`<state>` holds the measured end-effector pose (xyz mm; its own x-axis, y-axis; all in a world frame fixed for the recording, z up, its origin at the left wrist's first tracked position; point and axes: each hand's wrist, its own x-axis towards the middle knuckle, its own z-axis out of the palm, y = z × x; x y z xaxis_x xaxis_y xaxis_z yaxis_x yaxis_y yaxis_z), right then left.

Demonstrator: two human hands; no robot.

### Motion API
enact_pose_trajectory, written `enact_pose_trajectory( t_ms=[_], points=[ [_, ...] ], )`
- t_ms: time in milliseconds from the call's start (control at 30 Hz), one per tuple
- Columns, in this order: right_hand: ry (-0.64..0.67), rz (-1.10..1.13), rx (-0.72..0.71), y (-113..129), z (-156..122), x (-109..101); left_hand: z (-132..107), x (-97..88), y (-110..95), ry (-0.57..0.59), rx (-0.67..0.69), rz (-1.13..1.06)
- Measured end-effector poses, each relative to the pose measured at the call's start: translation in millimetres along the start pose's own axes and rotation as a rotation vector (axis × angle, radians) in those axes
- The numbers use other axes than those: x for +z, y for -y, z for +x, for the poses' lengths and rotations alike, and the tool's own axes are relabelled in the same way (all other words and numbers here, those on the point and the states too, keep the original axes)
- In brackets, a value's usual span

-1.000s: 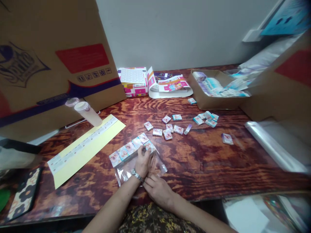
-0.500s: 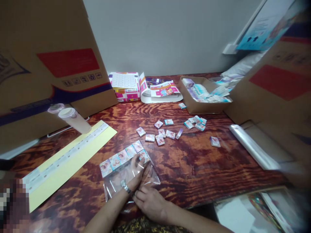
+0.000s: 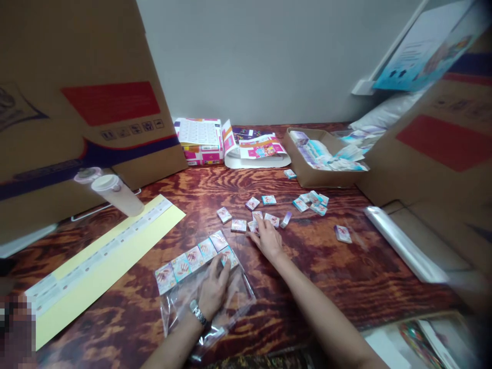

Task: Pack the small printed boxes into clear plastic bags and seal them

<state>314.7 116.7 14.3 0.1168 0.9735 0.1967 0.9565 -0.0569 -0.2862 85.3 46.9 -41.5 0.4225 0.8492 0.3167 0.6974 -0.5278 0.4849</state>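
Note:
A clear plastic bag (image 3: 240, 294) lies on the table in front of me, with several small printed boxes (image 3: 194, 256) set in a row along its far end. My left hand (image 3: 215, 287), a metal watch on its wrist, rests at the bag with fingers stretched toward a small box (image 3: 227, 254) below the row's right end. I cannot tell whether this hand is inside the film or on top. Further right, my right hand (image 3: 269, 238) has its thumb and fingers around a small box (image 3: 252, 225) in a loose group, partly hiding it.
More small boxes (image 3: 315, 205) lie scattered to the right. A carton tray (image 3: 326, 178) full of small packs stands at the back. On the left are a yellow sheet (image 3: 115, 271) and a bottle (image 3: 119, 195). Large cartons (image 3: 77, 148) flank the table; a plastic film roll (image 3: 403, 246) lies right.
My right hand has left the near edge of the bag beside my left wrist and reached forward to the loose boxes. My left hand stays at the bag.

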Motion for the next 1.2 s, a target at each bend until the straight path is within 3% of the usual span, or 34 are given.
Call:
enact_pose_trajectory(
  t_ms=[133, 200, 267, 367, 433, 600, 700, 800, 933, 1100, 1200],
  points=[
    [0.006, 0.102, -0.292, 3, 18, -2, 5, -11.9, -6, 0.094, -0.133, -0.101],
    [0.072, 0.103, -0.481, 9, 27, -4, 8, -17.4, -10, 0.133, -0.190, -0.164],
    [0.183, 0.038, -0.578, 14, 35, -1, 12, -20.3, -13, 0.160, -0.270, -0.249],
    [0.296, -0.027, -0.554, 17, 41, 5, 14, -19.8, -16, 0.160, -0.437, -0.352],
    [0.273, 0.015, -0.534, 19, 44, 8, 13, -17.6, -15, 0.156, -0.468, -0.372],
    [0.050, 0.134, -0.363, 46, 61, 18, 1, -8.1, 0, 0.196, -0.297, -0.318],
    [0.123, 0.039, -0.261, 72, 73, 34, -4, -4.2, 4, 0.251, -0.237, -0.222],
    [0.184, 0.004, -0.247, 84, 78, 42, -2, -5.5, 2, 0.287, -0.252, -0.196],
    [0.192, 0.023, -0.297, 65, 58, 30, 2, -7.7, -3, 0.279, -0.247, -0.199],
    [0.137, 0.120, -0.312, 18, -1, 11, 3, -3.9, -1, 0.312, -0.227, -0.118],
    [0.134, 0.117, -0.306, 9, -24, 6, 3, -4.5, 0, 0.361, -0.222, -0.006]
  ],
)
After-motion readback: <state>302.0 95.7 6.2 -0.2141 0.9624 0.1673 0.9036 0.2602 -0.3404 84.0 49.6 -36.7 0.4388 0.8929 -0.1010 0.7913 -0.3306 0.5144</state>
